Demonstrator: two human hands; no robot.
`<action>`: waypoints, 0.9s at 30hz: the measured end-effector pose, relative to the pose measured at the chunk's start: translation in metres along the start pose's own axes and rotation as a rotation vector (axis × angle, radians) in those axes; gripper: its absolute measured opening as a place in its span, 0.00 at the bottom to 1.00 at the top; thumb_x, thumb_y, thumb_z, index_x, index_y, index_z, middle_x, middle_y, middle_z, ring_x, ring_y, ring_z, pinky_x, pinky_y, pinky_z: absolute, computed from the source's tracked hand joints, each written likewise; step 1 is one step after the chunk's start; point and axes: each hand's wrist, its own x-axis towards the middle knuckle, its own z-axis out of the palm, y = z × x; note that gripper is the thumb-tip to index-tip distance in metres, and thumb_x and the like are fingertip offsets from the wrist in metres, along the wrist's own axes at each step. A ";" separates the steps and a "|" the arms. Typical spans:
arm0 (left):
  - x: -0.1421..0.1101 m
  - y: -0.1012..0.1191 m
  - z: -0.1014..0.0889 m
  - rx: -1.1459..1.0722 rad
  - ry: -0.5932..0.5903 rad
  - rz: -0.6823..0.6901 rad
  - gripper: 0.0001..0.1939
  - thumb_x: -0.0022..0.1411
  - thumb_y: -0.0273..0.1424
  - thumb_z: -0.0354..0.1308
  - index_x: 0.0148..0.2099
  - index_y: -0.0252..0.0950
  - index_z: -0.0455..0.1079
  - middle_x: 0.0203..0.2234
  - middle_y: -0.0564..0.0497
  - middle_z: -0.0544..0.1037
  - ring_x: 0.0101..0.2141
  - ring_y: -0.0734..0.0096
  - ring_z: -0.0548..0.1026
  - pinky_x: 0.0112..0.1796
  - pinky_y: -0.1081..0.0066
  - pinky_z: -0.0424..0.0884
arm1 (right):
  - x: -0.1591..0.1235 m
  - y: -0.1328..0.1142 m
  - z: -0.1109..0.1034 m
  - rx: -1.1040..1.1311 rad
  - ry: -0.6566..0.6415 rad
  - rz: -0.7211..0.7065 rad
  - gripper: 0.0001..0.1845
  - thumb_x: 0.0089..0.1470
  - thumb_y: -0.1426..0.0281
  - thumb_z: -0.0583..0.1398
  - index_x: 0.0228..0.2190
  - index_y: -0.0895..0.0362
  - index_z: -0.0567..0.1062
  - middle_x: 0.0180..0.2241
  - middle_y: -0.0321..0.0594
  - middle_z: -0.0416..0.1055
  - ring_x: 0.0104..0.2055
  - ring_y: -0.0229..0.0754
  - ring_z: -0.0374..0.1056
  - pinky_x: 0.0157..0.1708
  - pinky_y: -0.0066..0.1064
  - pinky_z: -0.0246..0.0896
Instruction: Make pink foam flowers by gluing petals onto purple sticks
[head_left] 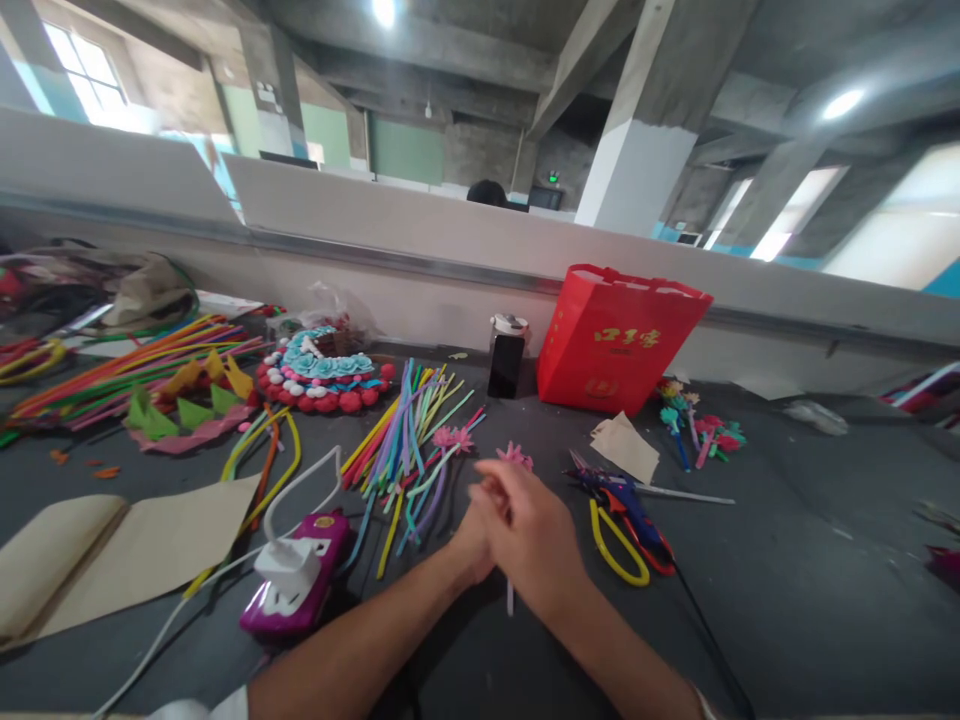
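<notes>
Both my hands meet at the middle of the dark table. My right hand [529, 535] lies over my left hand [471, 545], fingers closed round a thin white stem whose lower end [510, 597] pokes out below. A pink pipe-cleaner flower [514, 456] shows just beyond the fingertips; I cannot tell whether it is on that stem. A bundle of colourful pipe cleaners [409, 440] lies fanned out to the left of the hands.
A glue gun [626, 505] and yellow-handled scissors [619, 550] lie right of my hands. A red bag [619, 335], a dark bottle [507, 360], finished small flowers [694, 425], a magenta device with a white plug [296, 575], brown paper [112, 550] and a floral wreath [322, 375] surround them.
</notes>
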 end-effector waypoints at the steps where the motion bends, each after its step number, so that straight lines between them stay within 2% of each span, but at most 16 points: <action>1: -0.002 0.001 0.001 -0.011 -0.020 -0.002 0.15 0.57 0.44 0.60 0.33 0.37 0.67 0.20 0.57 0.63 0.18 0.80 0.58 0.20 0.76 0.49 | -0.008 0.013 -0.012 0.026 0.039 0.003 0.11 0.57 0.69 0.57 0.41 0.54 0.77 0.39 0.42 0.78 0.43 0.44 0.73 0.44 0.34 0.65; 4: -0.007 0.005 0.005 -0.084 -0.155 -0.017 0.15 0.60 0.45 0.57 0.36 0.37 0.65 0.17 0.60 0.61 0.15 0.84 0.47 0.18 0.76 0.42 | -0.023 0.053 -0.038 0.113 0.112 0.163 0.12 0.58 0.63 0.58 0.38 0.56 0.77 0.36 0.42 0.77 0.37 0.43 0.73 0.38 0.32 0.67; 6: -0.010 0.008 0.007 -0.123 -0.213 -0.031 0.14 0.62 0.43 0.55 0.37 0.37 0.64 0.17 0.60 0.61 0.14 0.84 0.45 0.17 0.76 0.39 | -0.026 0.071 -0.044 0.205 0.116 0.268 0.15 0.57 0.60 0.58 0.38 0.57 0.76 0.34 0.43 0.77 0.34 0.43 0.73 0.34 0.31 0.68; 8: -0.012 0.011 0.010 -0.120 -0.207 -0.037 0.13 0.62 0.42 0.55 0.37 0.37 0.63 0.17 0.60 0.63 0.14 0.85 0.46 0.17 0.77 0.39 | -0.027 0.080 -0.043 0.295 0.084 0.312 0.17 0.57 0.58 0.59 0.39 0.57 0.76 0.33 0.43 0.77 0.32 0.43 0.73 0.32 0.31 0.68; 11: -0.012 0.013 0.012 -0.050 -0.174 -0.013 0.15 0.61 0.43 0.58 0.36 0.37 0.61 0.18 0.60 0.62 0.15 0.85 0.48 0.17 0.78 0.40 | -0.030 0.082 -0.041 0.387 0.044 0.313 0.18 0.55 0.57 0.60 0.39 0.57 0.77 0.34 0.43 0.76 0.30 0.41 0.71 0.31 0.30 0.67; 13: -0.012 0.012 0.012 0.020 -0.177 0.007 0.17 0.60 0.44 0.60 0.35 0.37 0.60 0.18 0.61 0.61 0.15 0.85 0.49 0.17 0.78 0.42 | -0.033 0.082 -0.041 0.450 0.023 0.346 0.19 0.55 0.56 0.60 0.40 0.57 0.77 0.32 0.42 0.76 0.26 0.38 0.68 0.27 0.28 0.65; 17: -0.014 0.005 0.014 0.129 -0.236 0.031 0.19 0.58 0.45 0.62 0.37 0.37 0.61 0.17 0.62 0.60 0.16 0.85 0.52 0.16 0.79 0.45 | -0.035 0.086 -0.046 0.556 -0.027 0.426 0.19 0.54 0.55 0.61 0.38 0.57 0.78 0.23 0.35 0.69 0.17 0.32 0.58 0.16 0.24 0.53; 21: -0.016 0.001 0.016 0.178 -0.242 0.054 0.21 0.55 0.46 0.64 0.35 0.36 0.61 0.18 0.62 0.60 0.16 0.85 0.53 0.16 0.79 0.48 | -0.036 0.086 -0.047 0.589 -0.077 0.463 0.17 0.51 0.55 0.63 0.30 0.58 0.78 0.19 0.32 0.64 0.16 0.29 0.54 0.15 0.22 0.47; 27: -0.017 0.001 0.014 0.107 -0.225 0.028 0.20 0.53 0.41 0.68 0.36 0.36 0.62 0.20 0.60 0.64 0.17 0.85 0.56 0.17 0.78 0.48 | -0.041 0.080 -0.038 0.853 -0.039 0.660 0.22 0.43 0.52 0.68 0.26 0.60 0.76 0.18 0.32 0.64 0.17 0.28 0.53 0.14 0.20 0.45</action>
